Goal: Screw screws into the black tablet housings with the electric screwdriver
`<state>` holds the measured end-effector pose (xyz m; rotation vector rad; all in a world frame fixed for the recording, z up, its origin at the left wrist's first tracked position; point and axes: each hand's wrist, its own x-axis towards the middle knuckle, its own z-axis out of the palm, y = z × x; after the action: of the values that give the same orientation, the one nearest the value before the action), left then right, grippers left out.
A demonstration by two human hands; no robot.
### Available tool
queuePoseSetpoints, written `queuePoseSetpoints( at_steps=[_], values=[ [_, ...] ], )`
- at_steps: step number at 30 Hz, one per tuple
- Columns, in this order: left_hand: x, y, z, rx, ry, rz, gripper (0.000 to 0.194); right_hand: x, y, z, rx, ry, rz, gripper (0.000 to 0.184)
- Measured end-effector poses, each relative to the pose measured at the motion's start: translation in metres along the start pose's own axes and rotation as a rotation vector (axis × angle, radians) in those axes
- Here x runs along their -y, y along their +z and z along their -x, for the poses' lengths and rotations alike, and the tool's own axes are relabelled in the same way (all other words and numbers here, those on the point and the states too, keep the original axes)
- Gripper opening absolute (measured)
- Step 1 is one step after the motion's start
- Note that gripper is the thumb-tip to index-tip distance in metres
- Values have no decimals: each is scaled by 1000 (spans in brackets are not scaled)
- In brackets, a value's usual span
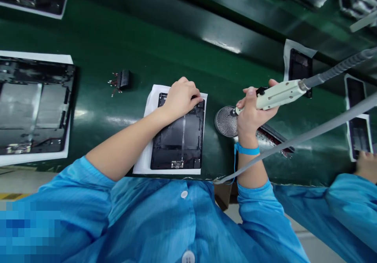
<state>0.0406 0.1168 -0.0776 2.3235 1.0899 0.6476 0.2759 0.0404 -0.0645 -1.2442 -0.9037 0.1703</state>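
Note:
An opened tablet (172,141), with a dark inside and a small circuit board at its lower edge, lies on white paper in front of me. My left hand (182,96) rests across its upper end, fingers curled and thumb at the top right corner; the curled fingers hide that edge. My right hand (256,110) is closed round a pale electric screwdriver (278,95) with a grey cable leaving its back end. The screwdriver's tip points down at a round perforated metal screw tray (226,122), on or just above its right side. A blue strap circles my right wrist.
A larger opened tablet (35,110) lies on paper at left, with a black bundle of wired parts (122,80) nearby. A dark strip of parts (275,137) sits beyond my right wrist. A grey hose (309,135) crosses at right, near a co-worker's hand (366,167).

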Motion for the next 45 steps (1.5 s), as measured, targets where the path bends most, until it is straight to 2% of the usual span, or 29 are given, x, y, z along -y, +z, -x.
queuePoseSetpoints(
  at_steps=[4,8,12,14,17,22,27,33,37,41,45],
  values=[
    [2,3,-1,-18,-15,24,25,11,0,-3,26,-69,-28,67],
    [0,5,-3,-22,-24,38,22,44,-1,-8,-19,-196,34,53],
    [-7,3,-4,11,-43,10,18,67,14,-10,22,-284,139,53],
    [-11,1,-4,25,-49,9,20,64,29,-9,57,-317,174,60],
    [-14,0,-3,30,-47,13,22,45,55,-6,94,-308,245,69],
    [-13,5,-5,40,-27,16,25,18,79,2,97,-221,65,54],
    [-11,12,-7,-14,-2,42,25,18,84,11,131,-175,21,48],
    [-13,13,-6,-24,-14,70,24,20,86,15,159,-139,5,49],
    [-12,16,-7,-55,-8,100,25,16,84,14,203,-144,69,53],
    [-13,15,-7,-51,-15,95,23,16,83,15,176,-151,56,50],
    [-14,14,-7,-39,-26,88,21,13,84,18,184,-197,110,57]
  ],
)
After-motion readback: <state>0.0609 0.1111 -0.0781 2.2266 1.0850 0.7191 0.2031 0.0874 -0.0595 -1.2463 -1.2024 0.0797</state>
